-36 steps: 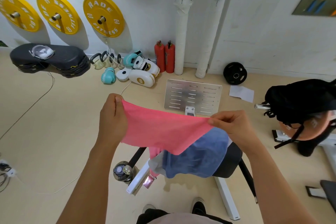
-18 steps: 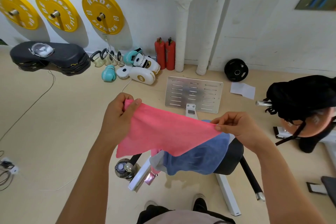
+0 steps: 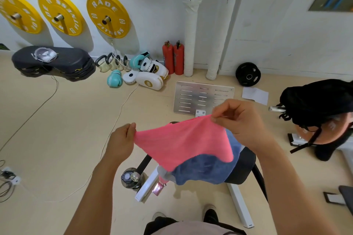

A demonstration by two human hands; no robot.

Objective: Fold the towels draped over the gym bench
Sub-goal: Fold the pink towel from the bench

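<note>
I hold a pink towel [image 3: 183, 143] stretched in the air above the gym bench. My left hand [image 3: 122, 141] pinches its left corner and my right hand [image 3: 240, 122] pinches its upper right corner, held higher. The cloth hangs down between them in a slanted sheet. Under it a blue towel [image 3: 208, 170] lies draped over the black bench pad [image 3: 242, 166]. Part of the bench and the blue towel is hidden behind the pink one.
A water bottle [image 3: 131, 177] stands on the floor left of the bench's white frame [image 3: 240, 204]. A metal plate [image 3: 202, 97] lies beyond the bench. Boxing gloves [image 3: 145, 74], fire extinguishers [image 3: 173, 57], a black bag [image 3: 321, 101] at right, cables [image 3: 7, 183] at left.
My left hand dropped lower and my right hand rose, so the pink towel now tilts up to the right. The left grip shifted to a fingertip pinch at the corner.
</note>
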